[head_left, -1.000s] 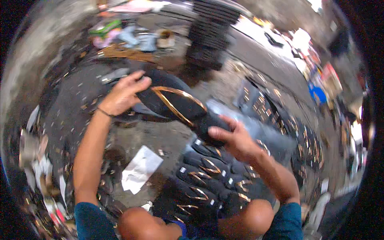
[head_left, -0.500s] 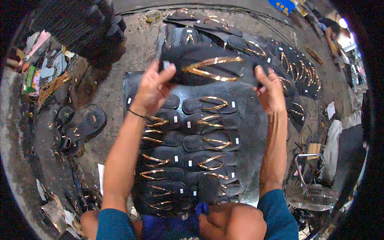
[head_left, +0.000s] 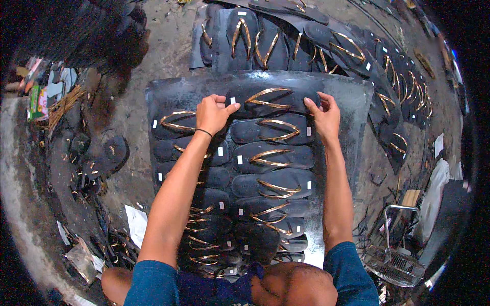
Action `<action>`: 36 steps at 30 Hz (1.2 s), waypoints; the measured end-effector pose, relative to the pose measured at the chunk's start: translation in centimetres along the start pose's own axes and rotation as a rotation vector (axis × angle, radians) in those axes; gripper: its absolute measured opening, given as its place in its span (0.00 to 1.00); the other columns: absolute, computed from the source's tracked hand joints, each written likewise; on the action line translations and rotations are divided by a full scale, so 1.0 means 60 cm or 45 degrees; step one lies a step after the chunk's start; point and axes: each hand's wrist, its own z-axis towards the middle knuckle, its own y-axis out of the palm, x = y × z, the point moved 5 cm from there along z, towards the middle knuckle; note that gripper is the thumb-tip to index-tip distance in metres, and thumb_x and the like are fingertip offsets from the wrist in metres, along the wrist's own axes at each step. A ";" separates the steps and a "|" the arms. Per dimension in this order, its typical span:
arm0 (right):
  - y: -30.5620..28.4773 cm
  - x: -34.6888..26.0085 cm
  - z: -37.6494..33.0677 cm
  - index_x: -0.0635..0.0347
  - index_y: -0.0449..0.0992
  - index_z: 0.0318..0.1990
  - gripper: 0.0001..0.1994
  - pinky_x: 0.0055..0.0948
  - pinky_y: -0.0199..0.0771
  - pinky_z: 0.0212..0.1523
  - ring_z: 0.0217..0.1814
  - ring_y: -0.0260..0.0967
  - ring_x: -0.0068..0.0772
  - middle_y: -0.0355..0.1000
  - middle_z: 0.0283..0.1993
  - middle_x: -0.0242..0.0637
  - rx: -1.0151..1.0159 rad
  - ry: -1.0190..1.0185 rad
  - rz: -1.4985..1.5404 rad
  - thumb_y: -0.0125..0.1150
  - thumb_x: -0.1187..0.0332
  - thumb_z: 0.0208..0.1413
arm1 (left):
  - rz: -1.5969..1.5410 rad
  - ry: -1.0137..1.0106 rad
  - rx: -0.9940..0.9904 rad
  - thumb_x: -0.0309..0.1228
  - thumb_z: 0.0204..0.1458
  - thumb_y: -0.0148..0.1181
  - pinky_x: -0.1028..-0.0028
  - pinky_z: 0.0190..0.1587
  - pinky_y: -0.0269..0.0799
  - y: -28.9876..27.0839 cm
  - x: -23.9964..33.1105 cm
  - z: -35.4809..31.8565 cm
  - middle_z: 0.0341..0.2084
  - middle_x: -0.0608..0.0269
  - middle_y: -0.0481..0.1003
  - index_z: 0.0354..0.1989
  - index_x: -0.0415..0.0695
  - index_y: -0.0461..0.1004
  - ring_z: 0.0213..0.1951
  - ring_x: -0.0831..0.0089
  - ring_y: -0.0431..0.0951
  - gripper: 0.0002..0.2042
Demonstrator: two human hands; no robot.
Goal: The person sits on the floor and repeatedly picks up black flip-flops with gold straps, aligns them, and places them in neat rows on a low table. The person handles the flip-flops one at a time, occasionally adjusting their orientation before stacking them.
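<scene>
A black flip-flop with a gold V-shaped strap lies crosswise at the far end of a right-hand column of similar flip-flops. My left hand, with a thin dark band at the wrist, pinches its left end beside a small white sticker. My right hand grips its right end between thumb and fingers. Just nearer to me is another gold-strapped flip-flop. One more flip-flop lies left of my left hand, partly hidden by it. All rest on a dark, shiny sheet.
Beyond the sheet lie more flip-flops, continuing in a fanned row at the right. Dark stacked pieces stand far left, above scraps and thin sticks. A wire fan guard sits at the lower right.
The raised flip-flop has come down toward me onto the sheet, at the far end of the right column. Both hands lowered with it, still at its ends. The view has shifted slightly.
</scene>
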 end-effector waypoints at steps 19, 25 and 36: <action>0.149 -0.341 -0.231 0.59 0.79 0.43 0.06 0.37 0.75 0.41 0.39 0.76 0.44 0.76 0.40 0.43 -0.379 -1.101 -0.243 0.61 0.74 0.59 | 0.630 0.997 -0.716 0.31 0.54 0.56 0.56 0.36 0.79 -0.263 -0.058 -0.387 0.28 0.50 0.79 0.33 0.41 0.78 0.36 0.51 0.82 0.07; 0.378 -0.580 -0.488 0.58 0.77 0.41 0.07 0.44 0.76 0.39 0.38 0.75 0.51 0.73 0.36 0.44 -1.122 -1.709 -0.647 0.61 0.66 0.59 | 0.052 0.271 -0.637 0.41 0.66 0.48 0.53 0.46 0.75 -0.313 -0.357 -0.674 0.40 0.50 0.79 0.47 0.45 0.78 0.45 0.49 0.79 0.15; 0.649 -0.574 -1.097 0.53 0.62 0.67 0.33 0.46 0.64 0.65 0.66 0.62 0.50 0.63 0.65 0.45 -1.658 -2.323 -0.156 0.63 0.71 0.52 | 0.265 -0.474 1.058 0.33 0.49 0.68 0.58 0.58 0.65 -0.495 -0.511 -0.930 0.52 0.52 0.71 0.56 0.40 0.68 0.55 0.53 0.71 0.26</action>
